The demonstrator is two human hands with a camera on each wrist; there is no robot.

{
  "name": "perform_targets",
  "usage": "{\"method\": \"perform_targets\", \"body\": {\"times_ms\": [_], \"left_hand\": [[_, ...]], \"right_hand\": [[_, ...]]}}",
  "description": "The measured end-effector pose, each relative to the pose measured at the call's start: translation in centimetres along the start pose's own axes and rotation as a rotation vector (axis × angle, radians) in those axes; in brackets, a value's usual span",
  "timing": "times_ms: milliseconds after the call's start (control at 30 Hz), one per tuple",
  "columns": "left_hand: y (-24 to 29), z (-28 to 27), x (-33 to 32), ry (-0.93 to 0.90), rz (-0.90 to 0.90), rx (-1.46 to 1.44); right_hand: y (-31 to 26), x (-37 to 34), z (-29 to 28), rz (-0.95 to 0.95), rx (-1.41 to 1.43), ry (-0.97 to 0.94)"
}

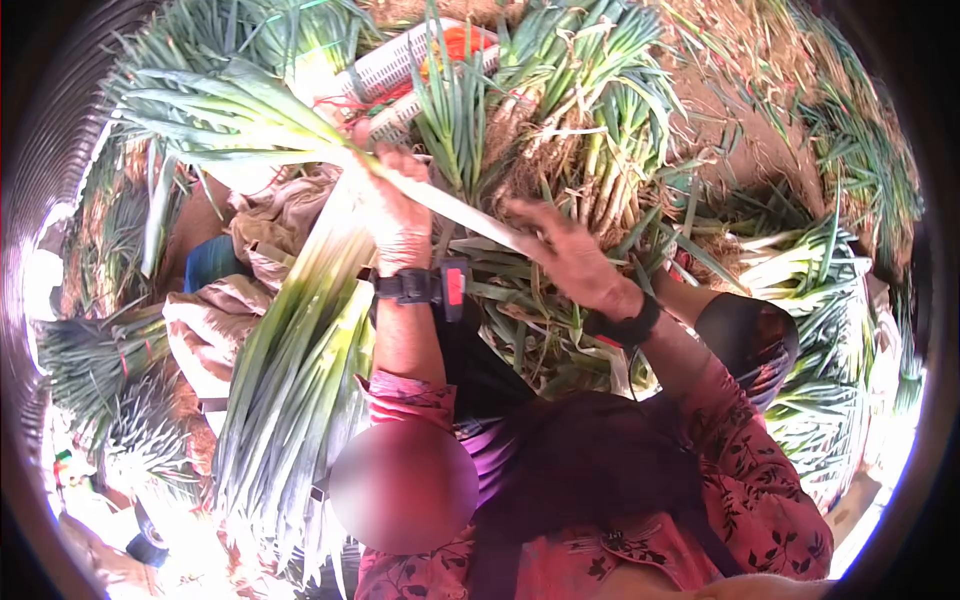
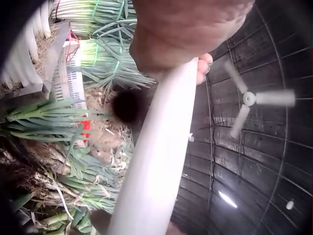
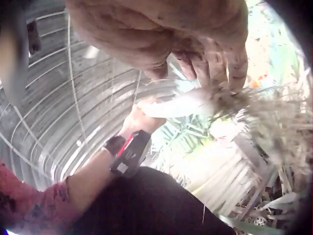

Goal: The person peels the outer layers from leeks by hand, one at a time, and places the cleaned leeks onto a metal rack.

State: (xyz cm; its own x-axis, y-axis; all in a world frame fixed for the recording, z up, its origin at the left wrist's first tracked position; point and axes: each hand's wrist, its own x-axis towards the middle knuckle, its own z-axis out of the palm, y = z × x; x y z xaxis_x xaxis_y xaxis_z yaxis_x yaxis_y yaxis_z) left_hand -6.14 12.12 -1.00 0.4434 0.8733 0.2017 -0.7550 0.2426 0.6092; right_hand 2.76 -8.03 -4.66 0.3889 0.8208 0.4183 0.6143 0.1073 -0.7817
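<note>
Left hand (image 1: 402, 215) grips 1 leek (image 1: 465, 214) mid-length, seemingly steadying root end near right hand (image 1: 580, 268); right grip: cannot tell.

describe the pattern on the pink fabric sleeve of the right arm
The pink fabric sleeve has dark leafy sprigs, clearest in the head view.

Hard white glare at the sides, a dim roof (image 2: 244, 161) overhead.
The stalk (image 2: 161, 142) washes out; one lamp (image 2: 227, 199) glows above, and the fan (image 2: 249, 99) smears. The head view bows at its edges into black corners; the right wrist view is hazy, its roots (image 3: 232, 102) blurred.
</note>
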Motion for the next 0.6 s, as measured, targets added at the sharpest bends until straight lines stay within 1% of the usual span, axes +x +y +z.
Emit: {"method": "perform_targets", "body": {"times_ms": [33, 67, 100, 167, 233, 267, 300, 333, 367, 400, 433, 467, 500, 567, 600], "left_hand": [[0.2, 0.5, -0.8, -0.035, -0.003, 0.013], [0.6, -0.3, -0.9, -0.109, 0.005, 0.005], [1.8, -0.5, -0.4, -0.104, 0.013, 0.003], [5.8, -1.5, 1.1, 0.009, 0.053, -0.119], [11.5, -5.0, 2.7, -0.412, 0.002, -0.104], [13.9, -4.2, 2.1, -0.164, 0.146, -0.008], [16.6, -3.2, 1.0, 0.082, 0.289, 0.088], [19.5, -3.9, 0.2, 0.084, 0.334, 0.182], [22.4, -4.9, -0.8, 0.088, 0.378, 0.278], [24.7, -5.5, -2.4, 0.125, 0.402, 0.388], [26.5, -5.8, -4.4, 0.164, 0.423, 0.498], [27.5, -5.5, -6.9, 0.274, 0.38, 0.515], [27.9, -5.3, -9.4, 0.383, 0.338, 0.527], [28.0, -7.2, -13.8, 0.448, 0.19, 0.554], [27.6, -7.7, -15.5, 0.423, 0.001, 0.543]], "right_hand": [[-0.3, 0.1, 0.9, -0.011, 0.004, -0.006], [-0.2, 0.1, 1.8, -0.037, -0.114, -0.031], [-0.1, 0.1, 2.4, -0.06, -0.234, -0.056], [0.1, 0.5, 2.9, -0.087, -0.196, -0.071], [0.3, 1.7, 3.3, -0.277, -0.188, -0.076], [0.6, 3.1, 3.8, -0.356, -0.226, -0.062], [1.0, 5.1, 4.5, -0.385, -0.23, -0.089], [0.3, 7.4, 5.0, -0.37, -0.245, -0.14], [0.5, 9.6, 6.0, -0.326, -0.328, -0.216], [1.1, 11.9, 7.6, -0.46, -0.368, -0.147], [0.6, 13.9, 9.0, -0.502, -0.397, -0.149], [0.0, 15.6, 10.4, -0.542, -0.428, -0.152], [-0.3, 17.3, 12.1, -0.543, -0.419, -0.165], [-0.2, 20.2, 15.7, -0.657, -0.541, -0.211], [0.0, 21.4, 17.8, -0.656, -0.533, -0.223]]}}
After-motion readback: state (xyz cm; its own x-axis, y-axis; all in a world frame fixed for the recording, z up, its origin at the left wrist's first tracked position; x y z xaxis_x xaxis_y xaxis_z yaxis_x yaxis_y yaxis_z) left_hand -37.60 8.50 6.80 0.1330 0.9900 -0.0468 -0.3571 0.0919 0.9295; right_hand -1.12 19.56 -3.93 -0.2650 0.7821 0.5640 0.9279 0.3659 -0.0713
